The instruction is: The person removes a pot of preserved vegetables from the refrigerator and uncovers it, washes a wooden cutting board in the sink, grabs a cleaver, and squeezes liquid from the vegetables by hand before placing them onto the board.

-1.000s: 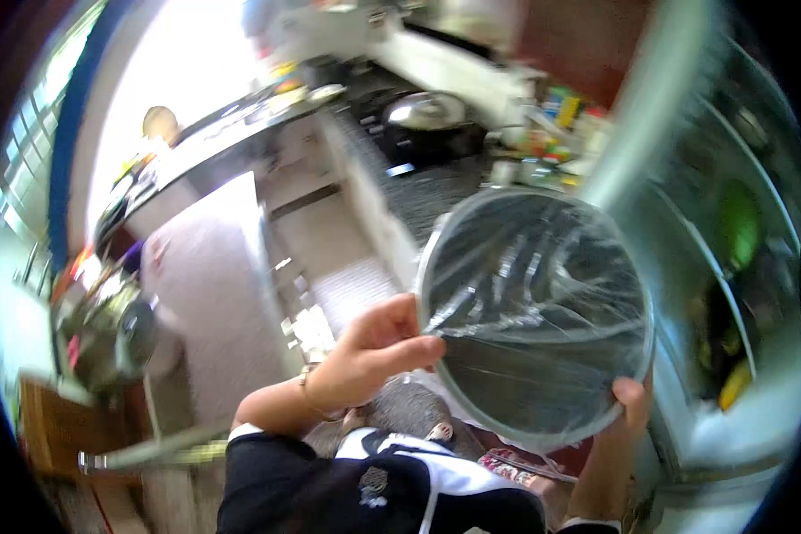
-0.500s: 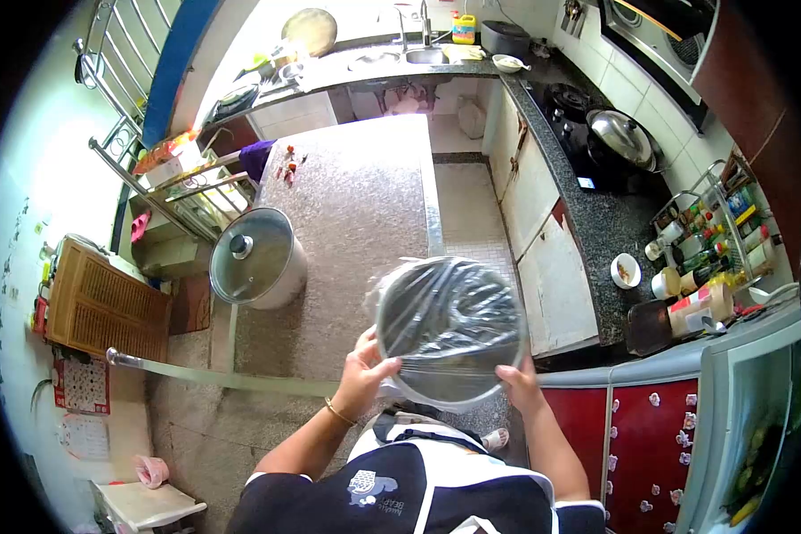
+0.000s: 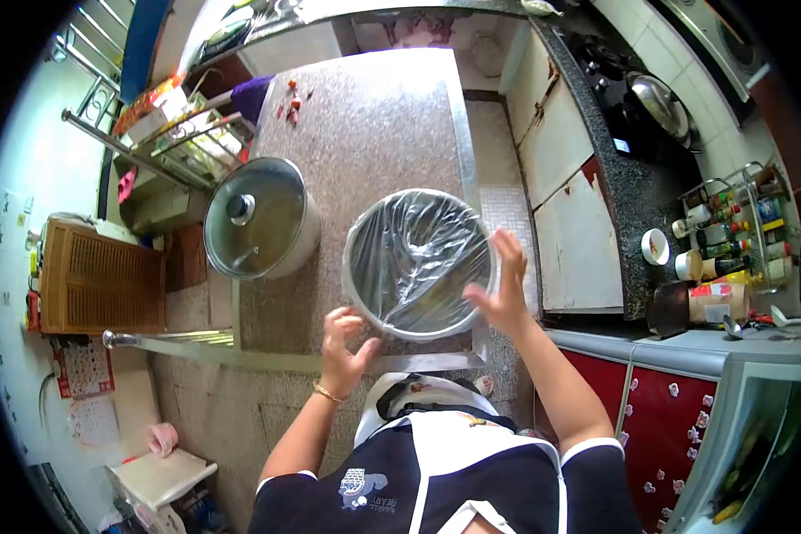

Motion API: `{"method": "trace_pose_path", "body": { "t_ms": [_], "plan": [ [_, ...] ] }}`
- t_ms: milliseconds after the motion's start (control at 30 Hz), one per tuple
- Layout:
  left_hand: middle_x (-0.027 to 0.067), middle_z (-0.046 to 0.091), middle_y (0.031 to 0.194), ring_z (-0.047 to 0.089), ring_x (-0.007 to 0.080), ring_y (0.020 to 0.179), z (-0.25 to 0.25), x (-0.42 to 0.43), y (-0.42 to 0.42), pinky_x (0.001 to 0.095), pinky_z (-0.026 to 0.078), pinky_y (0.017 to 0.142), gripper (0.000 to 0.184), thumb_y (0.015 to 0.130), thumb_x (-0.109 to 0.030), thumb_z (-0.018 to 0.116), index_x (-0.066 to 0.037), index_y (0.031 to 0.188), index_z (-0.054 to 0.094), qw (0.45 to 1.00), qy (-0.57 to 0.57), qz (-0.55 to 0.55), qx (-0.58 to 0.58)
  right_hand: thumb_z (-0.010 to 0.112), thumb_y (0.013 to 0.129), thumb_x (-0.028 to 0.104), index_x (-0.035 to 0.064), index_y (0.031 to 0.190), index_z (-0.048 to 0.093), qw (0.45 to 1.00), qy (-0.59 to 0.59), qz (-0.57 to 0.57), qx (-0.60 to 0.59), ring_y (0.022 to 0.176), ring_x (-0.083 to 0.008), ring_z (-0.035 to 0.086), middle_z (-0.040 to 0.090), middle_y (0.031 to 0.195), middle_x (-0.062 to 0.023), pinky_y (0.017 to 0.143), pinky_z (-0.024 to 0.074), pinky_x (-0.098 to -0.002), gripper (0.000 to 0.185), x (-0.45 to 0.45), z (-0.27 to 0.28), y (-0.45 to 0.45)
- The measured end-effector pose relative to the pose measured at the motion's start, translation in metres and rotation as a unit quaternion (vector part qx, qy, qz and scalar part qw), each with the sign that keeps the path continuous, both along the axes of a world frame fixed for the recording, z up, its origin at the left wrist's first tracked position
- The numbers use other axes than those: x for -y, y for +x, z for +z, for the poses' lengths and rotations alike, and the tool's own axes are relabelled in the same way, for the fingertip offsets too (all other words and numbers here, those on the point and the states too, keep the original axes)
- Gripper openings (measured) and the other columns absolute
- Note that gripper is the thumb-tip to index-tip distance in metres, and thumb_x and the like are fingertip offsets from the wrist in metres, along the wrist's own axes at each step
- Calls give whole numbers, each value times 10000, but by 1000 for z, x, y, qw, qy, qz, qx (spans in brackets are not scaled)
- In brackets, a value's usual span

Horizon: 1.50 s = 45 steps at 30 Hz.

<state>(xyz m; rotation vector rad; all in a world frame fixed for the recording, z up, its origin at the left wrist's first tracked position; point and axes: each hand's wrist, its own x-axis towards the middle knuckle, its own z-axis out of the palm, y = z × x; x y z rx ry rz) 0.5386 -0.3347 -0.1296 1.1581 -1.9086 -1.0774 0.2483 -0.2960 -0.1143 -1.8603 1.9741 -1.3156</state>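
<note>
Far left, slatted wooden cabinet (image 3: 105,278) by the wall. Next, purple cloth (image 3: 251,98) at the far left edge of the desk (image 3: 374,116), small red bits (image 3: 294,105) on the desktop close to it. Big pot (image 3: 304,238) stands upright at the desk's left side, glass lid (image 3: 271,233) on, dark knob up.

My left grip (image 3: 354,336): partly open, fingers loosely curled, thumb spread away, holding nothing, just off the near-left rim of the film-covered container (image 3: 418,267). That container is round, upright on the near right part of the desk, right of the big pot and apart from it; clear wrinkled film stretched across the top, pale rim showing.

My right grip (image 3: 489,264): wide open, fingers up and thumb out toward the film, at the container's right rim, not closed on anything; can't tell if fingertips or thumb touch.

Right of that, dark stone counter (image 3: 627,205) with lidded pan (image 3: 663,109) on the stove, small white bowl (image 3: 655,247) nearer me, then wire rack (image 3: 749,227) of bottles.
</note>
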Motion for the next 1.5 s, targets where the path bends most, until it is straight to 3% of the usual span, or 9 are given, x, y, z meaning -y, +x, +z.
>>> {"method": "trace_pose_path", "body": {
  "t_ms": [133,300,533,733,1000,1133,1267,1333,1500],
  "plan": [
    [181,463,1132,480,344,1012,-14,17,-18,421,385,898,411,652,-120,707,-33,993,495,983,-114,40,137,705,630,330,222,1042,514,962,20,134,-237,1177,-225,357,458,1164,-6,1007,216,-461,466,-38,-10,40],
    [98,557,747,545,281,814,2,34,-6,377,423,777,122,611,-90,601,-50,664,499,940,-210,-133,234,620,640,111,141,812,578,962,-36,178,-203,912,-159,505,538,880,17,875,372,-367,179,-33,-11,28],
    [48,514,741,540,213,754,79,76,-34,355,446,728,151,657,-159,594,-79,667,466,882,-406,-204,125,643,675,86,105,793,584,949,-45,280,-140,836,-188,563,591,850,-12,774,426,-341,134,-22,5,19],
    [33,561,766,558,198,758,104,127,-84,330,449,677,106,706,-110,633,-81,733,535,859,-470,-167,118,622,768,22,59,815,560,997,-70,-20,8,789,-222,542,580,834,-73,707,429,-302,86,-12,15,-4],
    [-8,588,744,566,166,694,107,169,-108,294,450,594,30,757,-132,624,-146,782,615,867,-450,-163,140,619,804,54,34,872,593,983,17,-123,134,660,-77,479,589,820,-42,573,392,-223,75,35,19,-41],
    [9,600,627,543,116,500,98,201,-135,288,432,467,118,804,-252,623,-136,813,646,943,-214,-50,250,599,811,100,29,921,615,993,42,-95,61,669,-161,541,601,844,-76,642,440,-272,132,93,5,-74],
    [52,643,711,572,112,550,51,250,-144,271,455,490,194,838,-216,578,-42,923,587,998,39,-19,40,608,815,229,45,1043,576,986,99,-130,13,842,-213,543,561,1004,-108,744,438,-302,294,105,-4,-90],
    [108,647,772,628,179,682,34,260,-137,269,497,600,278,852,-167,538,8,1060,483,975,211,26,-70,607,817,265,51,1089,554,988,64,-139,-5,903,-225,530,541,1058,-117,779,430,-309,350,95,-17,-100],
    [190,552,1097,540,234,1039,-15,238,-100,317,451,842,364,891,-151,485,16,1199,386,896,368,20,-247,562,858,273,19,1178,480,963,125,-192,140,1056,-225,466,499,1155,-129,883,381,-317,417,4,-73,-115]
  ]
}}
